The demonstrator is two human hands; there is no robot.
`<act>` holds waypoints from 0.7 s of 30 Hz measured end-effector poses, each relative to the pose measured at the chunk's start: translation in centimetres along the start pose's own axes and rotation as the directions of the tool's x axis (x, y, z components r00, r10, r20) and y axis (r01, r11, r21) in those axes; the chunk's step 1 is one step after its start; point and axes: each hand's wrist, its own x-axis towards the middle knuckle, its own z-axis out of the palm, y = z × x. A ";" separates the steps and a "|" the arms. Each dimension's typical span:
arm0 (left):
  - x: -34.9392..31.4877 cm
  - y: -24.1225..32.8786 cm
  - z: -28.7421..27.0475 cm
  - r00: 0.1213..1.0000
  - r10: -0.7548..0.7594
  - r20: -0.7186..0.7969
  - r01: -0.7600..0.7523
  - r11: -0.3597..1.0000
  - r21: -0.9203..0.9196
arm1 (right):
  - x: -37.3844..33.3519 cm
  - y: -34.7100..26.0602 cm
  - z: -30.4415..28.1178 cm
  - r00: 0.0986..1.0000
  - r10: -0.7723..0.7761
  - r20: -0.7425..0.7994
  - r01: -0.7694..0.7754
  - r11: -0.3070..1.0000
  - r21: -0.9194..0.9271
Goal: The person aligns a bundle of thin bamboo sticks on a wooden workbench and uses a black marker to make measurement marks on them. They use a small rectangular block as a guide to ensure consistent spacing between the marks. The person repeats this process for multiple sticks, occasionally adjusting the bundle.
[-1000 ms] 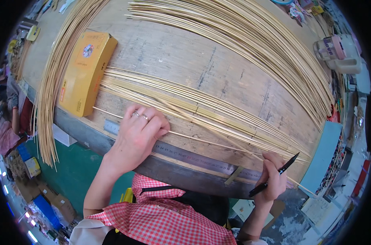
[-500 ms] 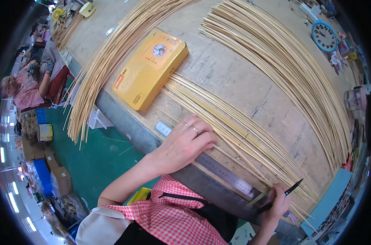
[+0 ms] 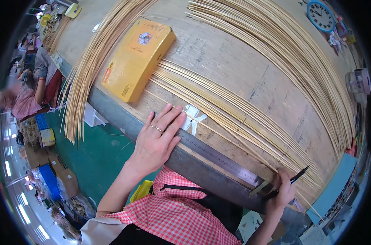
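Observation:
My left hand point(image 3: 159, 132) lies with its fingers stretched out at the table's front edge, fingertips resting on a thin bamboo stick point(image 3: 218, 131) near the left end of a steel ruler point(image 3: 222, 156). Beside those fingertips is a white paper piece point(image 3: 192, 116) with flared ends. At the ruler's far right end, my right hand point(image 3: 284, 192) is closed round a slim black pen point(image 3: 300, 173), its pointed end sticking out to the upper right. The stick runs to the right hand's fingers; whether they grip it too is hidden. More sticks point(image 3: 234, 108) lie side by side behind the ruler.
A yellow box point(image 3: 138, 57) lies across the ends of the sticks. Large stick bundles point(image 3: 275, 49) point(image 3: 87, 77) spread over the table's back and left, the left one overhanging its edge. A blue clock point(image 3: 320, 16) is at the far right. Another person point(image 3: 30, 96) sits at left.
My left hand has slid left along the stick and its fingers have straightened, uncovering more of the white paper piece. The right hand keeps the pen by the ruler's right end. The view has shifted slightly.

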 end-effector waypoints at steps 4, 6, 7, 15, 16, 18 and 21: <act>0.2 0.1 -0.1 1.000 -0.009 0.020 0.009 0.999 0.035 | -2.1 1.4 -0.3 0.981 0.196 -0.009 -0.193 0.972 0.135; 0.3 0.2 0.0 1.000 -0.016 0.021 0.016 0.999 0.041 | -1.7 1.4 -0.6 0.990 0.141 -0.025 -0.137 0.984 0.114; 0.3 0.2 0.0 1.000 -0.016 0.021 0.015 0.999 0.038 | -1.4 1.3 -0.7 0.997 0.071 -0.038 -0.068 0.995 0.078; 0.1 -0.1 0.2 1.000 -0.022 0.012 0.022 1.000 0.009 | -3.1 2.8 -3.0 0.918 0.397 0.006 -0.374 0.861 0.345; 0.1 -0.1 0.2 1.000 -0.024 0.009 0.023 1.000 0.011 | -3.0 2.8 -3.2 0.976 0.216 -0.003 -0.210 0.955 0.210; 0.1 0.0 0.2 1.000 -0.028 0.003 0.028 1.000 0.014 | -2.4 2.3 -3.5 0.985 0.167 -0.039 -0.159 0.975 0.152; 0.2 0.0 0.2 1.000 -0.013 -0.007 0.014 0.999 0.042 | -2.3 2.0 -3.6 0.992 0.116 -0.048 -0.111 0.988 0.105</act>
